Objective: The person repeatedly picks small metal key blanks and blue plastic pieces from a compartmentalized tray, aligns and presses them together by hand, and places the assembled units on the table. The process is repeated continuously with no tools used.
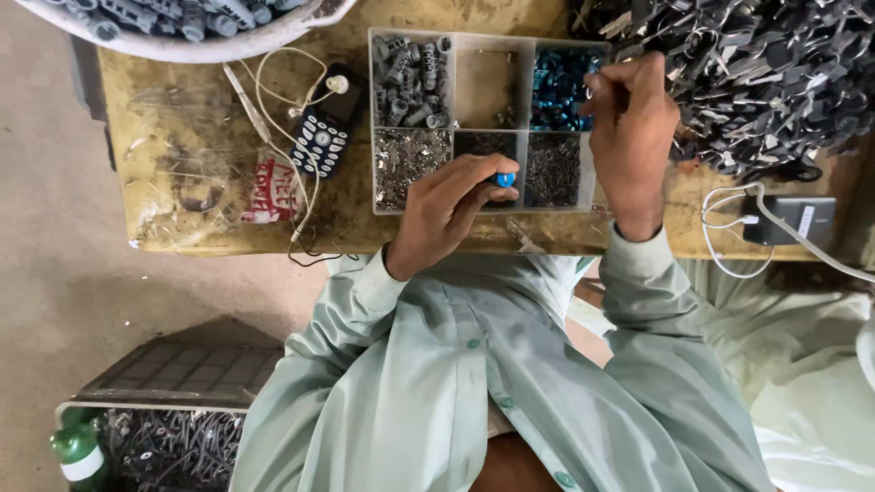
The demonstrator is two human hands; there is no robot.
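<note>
Left hand (447, 214): grip closed on a small blue part (505, 179), held over the front middle compartment of the divided tray (478, 123).

Right hand (631, 137): fingers pinched shut at the tray's blue-filled back right compartment; what they pinch cannot be made out.

Surface (182, 182): worn tabletop carrying the tray, a keypad phone (328, 123) with white earphones (273, 91), and a heap of keys (756, 73) just right of the tray.

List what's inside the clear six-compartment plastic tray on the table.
Clear six-compartment plastic tray: grey metal cylinders, blue metal parts, silvery small bits, dark pins. Top-middle is nearly bare. Left hand, holding a blue piece, covers most of bottom-middle.
</note>
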